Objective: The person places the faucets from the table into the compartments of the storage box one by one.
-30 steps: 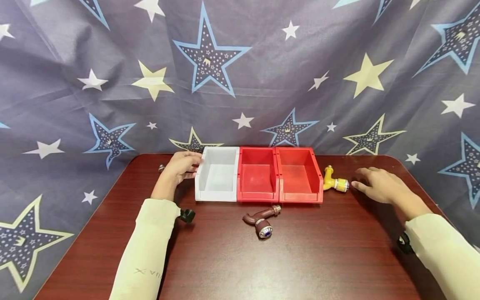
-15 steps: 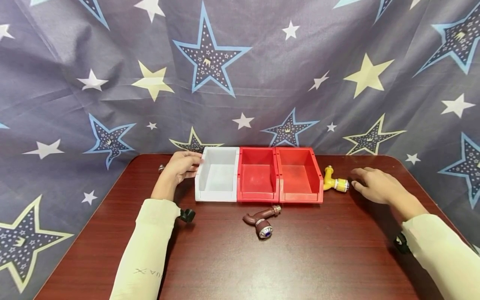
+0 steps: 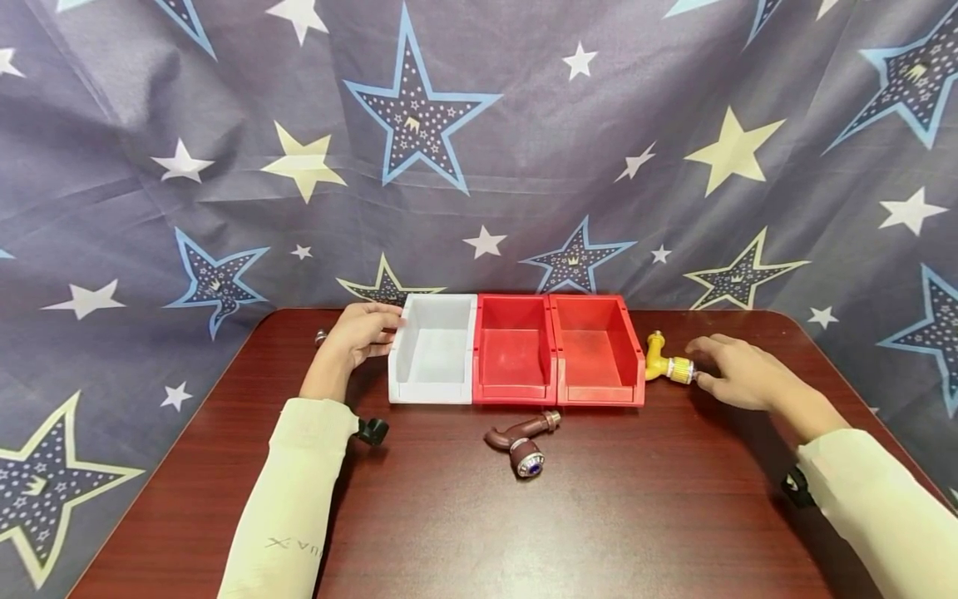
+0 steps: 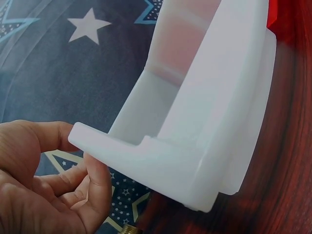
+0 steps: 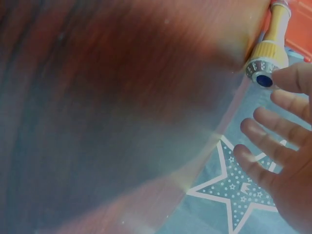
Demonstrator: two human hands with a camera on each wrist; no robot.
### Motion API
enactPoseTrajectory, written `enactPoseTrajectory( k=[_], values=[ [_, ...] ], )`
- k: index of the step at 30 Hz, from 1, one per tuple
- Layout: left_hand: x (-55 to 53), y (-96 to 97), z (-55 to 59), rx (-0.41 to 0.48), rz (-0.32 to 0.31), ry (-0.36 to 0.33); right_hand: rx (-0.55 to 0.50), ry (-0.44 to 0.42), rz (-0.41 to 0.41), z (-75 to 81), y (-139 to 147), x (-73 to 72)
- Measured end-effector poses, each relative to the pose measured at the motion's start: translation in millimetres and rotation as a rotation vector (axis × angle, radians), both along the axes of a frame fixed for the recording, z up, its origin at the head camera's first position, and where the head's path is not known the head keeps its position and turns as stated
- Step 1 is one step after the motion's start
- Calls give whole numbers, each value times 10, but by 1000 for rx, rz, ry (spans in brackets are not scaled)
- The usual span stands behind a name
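Right of the orange-red bin [image 3: 601,394], the yellow tap [image 3: 658,364] has been approached by the empty right hand [image 3: 743,373], fingers loosely spread, and seems within reach; leftward, the white bin [image 3: 434,391] is pinched by the left hand [image 3: 362,334].

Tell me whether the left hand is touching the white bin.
Touching. The left wrist view shows it: the left hand pinches the white bin by its projecting rim, with no gap visible.

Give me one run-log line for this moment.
left hand: grips white bin edge | right hand: at yellow faucet, contact unclear | brown faucet: on table
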State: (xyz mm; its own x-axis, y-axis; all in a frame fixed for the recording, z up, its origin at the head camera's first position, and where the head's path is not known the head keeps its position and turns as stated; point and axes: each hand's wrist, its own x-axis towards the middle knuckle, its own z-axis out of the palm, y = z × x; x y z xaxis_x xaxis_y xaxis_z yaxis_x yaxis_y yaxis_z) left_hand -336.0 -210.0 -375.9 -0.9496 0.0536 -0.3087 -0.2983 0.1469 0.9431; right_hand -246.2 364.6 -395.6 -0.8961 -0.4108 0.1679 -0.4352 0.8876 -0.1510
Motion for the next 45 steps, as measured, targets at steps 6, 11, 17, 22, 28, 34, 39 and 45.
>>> enactPoseTrajectory(
  k=[6,11,17,22,28,34,39,45],
  values=[
    [-14,3,-20,1,-3,4,-18,63,65,-41,-19,-5],
    [-15,5,-37,4,0,1,-23,115,142,-70,-34,1],
    [-20,1,-56,10,7,4,-24,193,263,-132,-39,-36],
    [-29,-2,-62,16,5,-1,-33,243,351,-170,-52,-84],
    [-28,-18,-66,11,9,0,-64,246,373,-186,-80,-95],
    [-28,-21,-80,18,6,2,-38,240,359,-190,-73,-114],
    [-28,-9,-79,34,7,6,-32,271,359,-194,-66,-124],
    [-30,-8,-74,43,8,2,-69,317,368,-181,-79,-120]
  ],
)
